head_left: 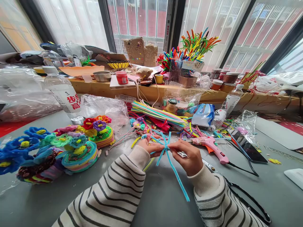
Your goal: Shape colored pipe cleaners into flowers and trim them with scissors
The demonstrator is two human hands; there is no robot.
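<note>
Between my two hands is a bunch of light-blue pipe cleaners (pixel 175 172), crossed at the middle like a star. Several short arms stick out around the crossing, and one long end hangs down to the right. My left hand (pixel 152 147) pinches the bunch from the left, close to the crossing. From the other side, the thumb and fingers of my right hand (pixel 187 154) are closed on it at the centre. Scissors (pixel 209 165) lie partly under my right wrist. A pink glue gun (pixel 213 146) rests just beyond my right hand.
Pipe-cleaner flower pots (pixel 80 156) stand at the left. A bundle of pipe cleaners (pixel 158 113) lies ahead, below the wooden ledge (pixel 106 90). A phone (pixel 248 146) and the glue gun's black cable (pixel 243 171) are at the right. Water bottles (pixel 62 93) stand farther back.
</note>
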